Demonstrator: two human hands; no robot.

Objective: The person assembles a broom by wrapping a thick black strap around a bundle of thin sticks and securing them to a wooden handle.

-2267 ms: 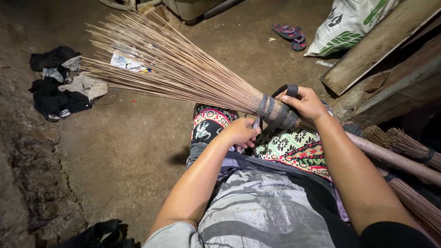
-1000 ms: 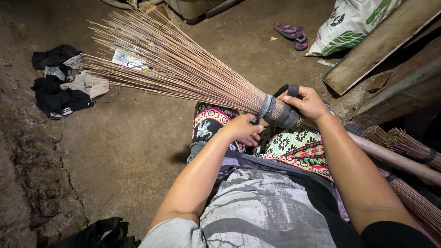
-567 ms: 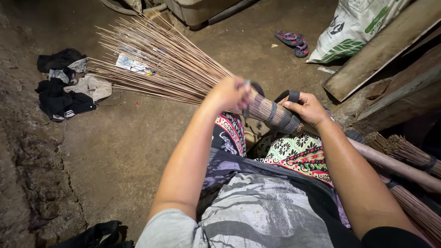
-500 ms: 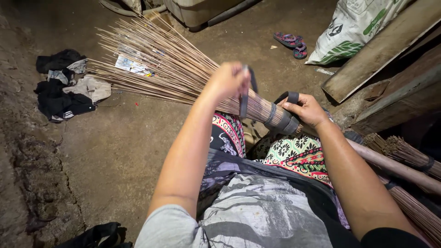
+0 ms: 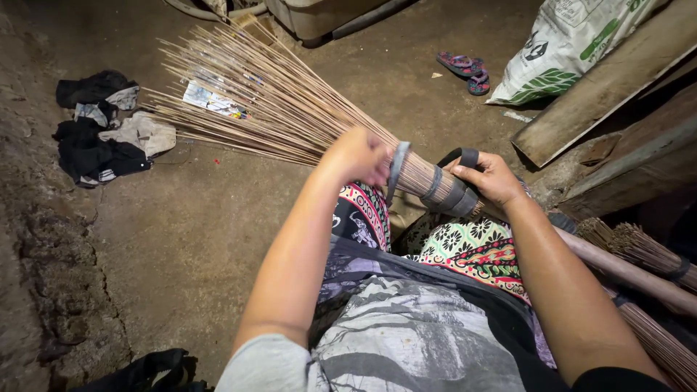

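Observation:
A broom of thin tan sticks [image 5: 276, 109] fans out to the upper left over the dirt floor, its bound end resting over my patterned lap. Grey straps [image 5: 446, 192] wrap that bound end. My right hand [image 5: 490, 178] grips the bundle at the wrapped end, with a dark loop by its fingers. My left hand [image 5: 359, 154] is raised over the sticks just left of the straps and holds the free end of a grey strap [image 5: 397, 167] that hangs across the bundle.
A heap of dark and pale cloth [image 5: 105, 131] lies at the left. Sandals [image 5: 465, 69], a white printed sack [image 5: 573, 43] and wooden planks [image 5: 617, 109] fill the upper right. More stick brooms with a wooden handle [image 5: 639, 272] lie at the right.
My left hand rose from my lap beside the bundle up onto the sticks, bringing a grey strap across them. My right hand stayed on the bound end.

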